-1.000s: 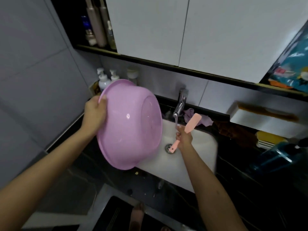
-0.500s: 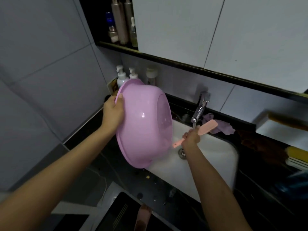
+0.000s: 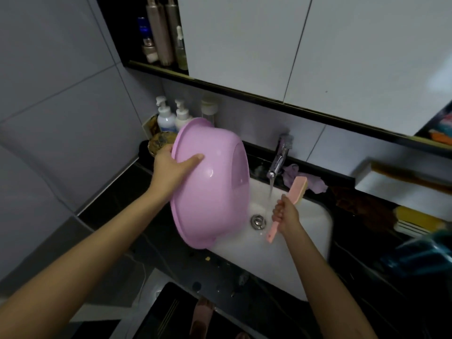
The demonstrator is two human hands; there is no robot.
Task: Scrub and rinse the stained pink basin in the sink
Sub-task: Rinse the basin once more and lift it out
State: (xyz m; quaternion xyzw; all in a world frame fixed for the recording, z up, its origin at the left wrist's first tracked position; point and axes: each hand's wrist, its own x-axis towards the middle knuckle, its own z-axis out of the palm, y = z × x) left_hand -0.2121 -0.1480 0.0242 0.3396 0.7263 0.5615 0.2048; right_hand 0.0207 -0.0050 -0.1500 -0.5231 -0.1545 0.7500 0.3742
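While left hand (image 3: 171, 168) grips basin (image 3: 215, 192) — right hand (image 3: 286, 215), brush (image 3: 297, 189) — labels (image 3: 166, 122) blur.

The pink basin (image 3: 210, 187) is held tipped on its side over the left edge of the white sink (image 3: 310, 231); its round base is turned toward the tap (image 3: 278, 160) and its opening is turned away to the left, so the inside is hidden; the outer wall is glossy; its upper rim is gripped by the left hand (image 3: 171, 167), with the thumb laid across the wall; whether the lower rim touches the sink cannot be told; the sink is set in a dark counter; its drain (image 3: 256, 220) is uncovered, and a thin stream of water is run into it.
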